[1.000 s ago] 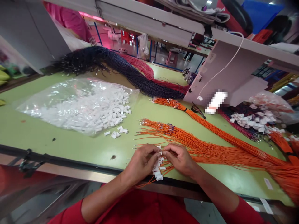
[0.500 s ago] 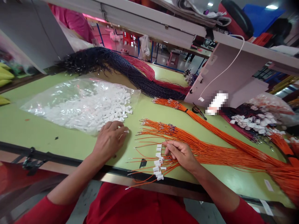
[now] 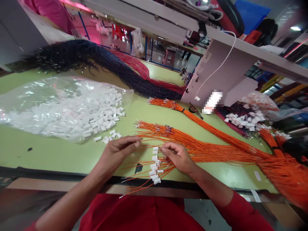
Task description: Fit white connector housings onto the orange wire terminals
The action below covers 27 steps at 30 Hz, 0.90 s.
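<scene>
Right hand (image 3: 179, 158): pinched narrow on the orange wires (image 3: 211, 153), as I see it.
White connectors (image 3: 154, 167): rough row on the wires, just left of its fingertips.
Left hand (image 3: 117, 152): thumb and forefinger nearly meeting; contents, I cannot tell. Half a second ago at the loose white pieces (image 3: 106, 139), now close to the right hand; I judge the work is back at the wires.
Loose pieces: just beyond the left hand.
Clear bag (image 3: 69, 85): farther past it, holding many more.

Pale shelf (image 3: 149, 20) over green worktable (image 3: 55, 157); red stool (image 3: 117, 31) beyond, ceiling light (image 3: 295, 28)
</scene>
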Each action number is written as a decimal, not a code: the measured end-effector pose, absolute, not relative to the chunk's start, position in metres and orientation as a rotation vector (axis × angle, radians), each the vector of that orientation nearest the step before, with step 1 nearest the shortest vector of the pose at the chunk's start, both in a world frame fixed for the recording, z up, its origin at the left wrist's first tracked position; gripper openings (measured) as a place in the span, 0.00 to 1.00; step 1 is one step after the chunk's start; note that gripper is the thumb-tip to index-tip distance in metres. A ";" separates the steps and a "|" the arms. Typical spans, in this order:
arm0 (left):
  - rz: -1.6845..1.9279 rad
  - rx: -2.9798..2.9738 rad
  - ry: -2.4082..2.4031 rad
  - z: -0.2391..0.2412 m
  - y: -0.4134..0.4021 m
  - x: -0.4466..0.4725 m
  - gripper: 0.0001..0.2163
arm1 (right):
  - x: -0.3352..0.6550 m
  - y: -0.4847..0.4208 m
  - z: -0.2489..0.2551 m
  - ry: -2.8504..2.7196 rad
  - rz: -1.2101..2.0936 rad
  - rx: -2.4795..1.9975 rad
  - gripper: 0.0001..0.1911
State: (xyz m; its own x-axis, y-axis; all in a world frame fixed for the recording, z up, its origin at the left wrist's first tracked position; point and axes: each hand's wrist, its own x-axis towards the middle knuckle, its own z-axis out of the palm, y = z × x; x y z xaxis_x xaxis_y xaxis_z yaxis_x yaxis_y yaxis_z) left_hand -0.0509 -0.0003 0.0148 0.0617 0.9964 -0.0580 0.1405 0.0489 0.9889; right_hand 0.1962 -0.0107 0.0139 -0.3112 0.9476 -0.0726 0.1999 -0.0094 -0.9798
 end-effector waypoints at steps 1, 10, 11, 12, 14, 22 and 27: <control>1.032 1.162 1.206 0.015 -0.002 -0.043 0.11 | 0.196 -0.011 0.013 -1.566 1.384 -1.218 0.17; 0.893 0.507 0.902 0.010 -0.009 -0.007 0.17 | 0.196 -0.017 0.015 -1.700 1.180 -1.200 0.09; 0.889 0.502 0.908 0.008 -0.010 -0.005 0.18 | 0.196 -0.017 0.016 -1.732 1.168 -1.193 0.10; 0.884 0.500 0.913 0.007 -0.011 -0.004 0.18 | 0.197 -0.018 0.017 -1.756 1.171 -1.184 0.10; 0.874 0.500 0.904 0.005 -0.012 -0.001 0.16 | 0.198 -0.019 0.018 -1.787 1.189 -1.169 0.11; 0.840 0.583 0.840 0.002 -0.016 0.004 0.14 | 0.199 -0.018 0.018 -1.829 1.149 -1.149 0.10; 0.839 0.636 0.871 0.003 -0.018 0.004 0.16 | 0.199 -0.017 0.019 -1.907 1.093 -1.150 0.08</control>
State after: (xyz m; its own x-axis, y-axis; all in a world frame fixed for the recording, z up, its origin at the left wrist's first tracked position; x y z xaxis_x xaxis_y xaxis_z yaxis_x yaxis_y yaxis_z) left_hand 0.0036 -0.0184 0.0031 0.3755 0.8377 -0.3966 -0.3645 0.5269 0.7678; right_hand 0.1994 -0.0171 0.0194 -0.4046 0.9083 0.1062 0.3673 0.2678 -0.8907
